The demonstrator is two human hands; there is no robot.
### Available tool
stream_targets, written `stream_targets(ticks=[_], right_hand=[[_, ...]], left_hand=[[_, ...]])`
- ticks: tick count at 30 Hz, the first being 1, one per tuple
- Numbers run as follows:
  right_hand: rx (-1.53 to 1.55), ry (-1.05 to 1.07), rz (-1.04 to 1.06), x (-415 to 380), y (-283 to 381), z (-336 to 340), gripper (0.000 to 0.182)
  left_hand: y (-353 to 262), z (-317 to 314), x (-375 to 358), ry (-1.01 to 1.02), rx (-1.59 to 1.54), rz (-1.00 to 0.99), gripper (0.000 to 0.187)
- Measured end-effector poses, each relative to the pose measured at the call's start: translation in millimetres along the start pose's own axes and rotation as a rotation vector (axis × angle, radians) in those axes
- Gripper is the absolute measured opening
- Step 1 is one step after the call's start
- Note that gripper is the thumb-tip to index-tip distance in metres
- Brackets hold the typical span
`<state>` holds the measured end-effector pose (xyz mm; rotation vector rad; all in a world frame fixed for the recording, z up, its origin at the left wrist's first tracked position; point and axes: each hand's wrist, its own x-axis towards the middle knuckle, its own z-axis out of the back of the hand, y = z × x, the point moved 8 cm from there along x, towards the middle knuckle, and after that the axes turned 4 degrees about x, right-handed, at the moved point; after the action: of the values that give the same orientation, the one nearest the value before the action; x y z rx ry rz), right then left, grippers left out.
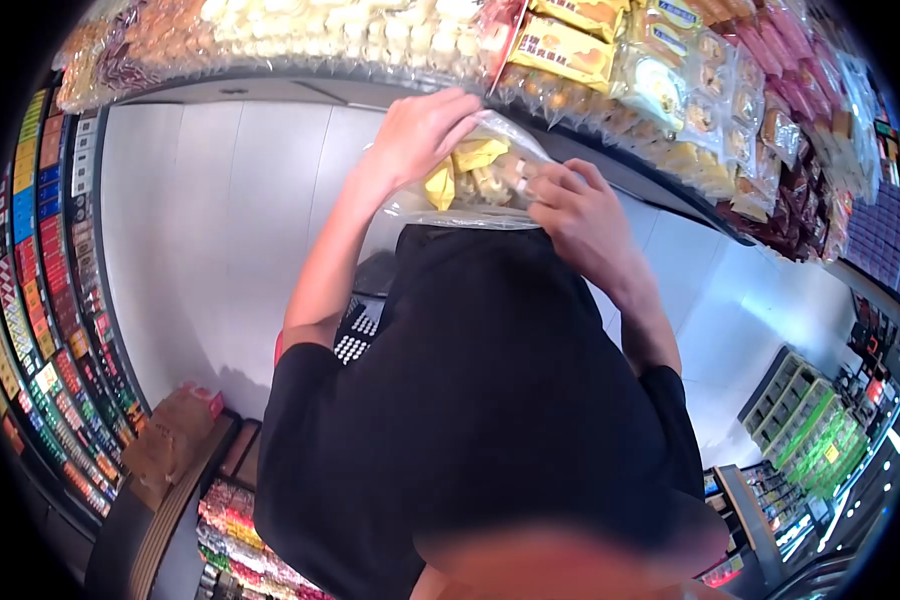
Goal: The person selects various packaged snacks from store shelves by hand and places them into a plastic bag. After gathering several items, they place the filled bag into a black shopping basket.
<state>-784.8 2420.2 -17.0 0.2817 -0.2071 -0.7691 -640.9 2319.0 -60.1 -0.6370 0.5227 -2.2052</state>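
A clear plastic bag (490, 190) with yellow packets and pale wrapped pieces inside is held in front of the black shirt, just below the shelf edge. My left hand (425, 135) lies over the bag's upper left rim, its fingers bent and close together. At the bag's right side, my right hand (575, 205) has its fingers curled on the plastic. The right fingertips are partly hidden and slightly blurred. Inside the bag, the yellow packets (480, 153) lie nearer my left hand.
A display shelf (660, 185) piled with wrapped snacks runs along the top. Shelves of small boxes (45, 300) stand at the left. A brown paper bag (170, 440) is at the lower left, and green crates (810, 420) are at the right. Pale floor tiles (230, 200) lie below.
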Motion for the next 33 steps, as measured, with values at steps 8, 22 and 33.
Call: stream_targets(ticks=[8,22,33], right_hand=[[-0.064,0.050,-0.064,-11.2,-9.1,-10.9,0.005],[0.140,-0.086,0.036,34.3,49.3,12.4,0.016],[0.692,-0.141,-0.470,72.3,-74.1,-167.4,0.031]], left_hand=[[-22.8,-0.1,17.5,0.056,-0.311,0.115,0.029],[-36.9,14.9,23.6,0.033,-0.285,0.229,0.030],[-36.3,17.4,20.8,-0.042,-0.279,0.249,0.029]])
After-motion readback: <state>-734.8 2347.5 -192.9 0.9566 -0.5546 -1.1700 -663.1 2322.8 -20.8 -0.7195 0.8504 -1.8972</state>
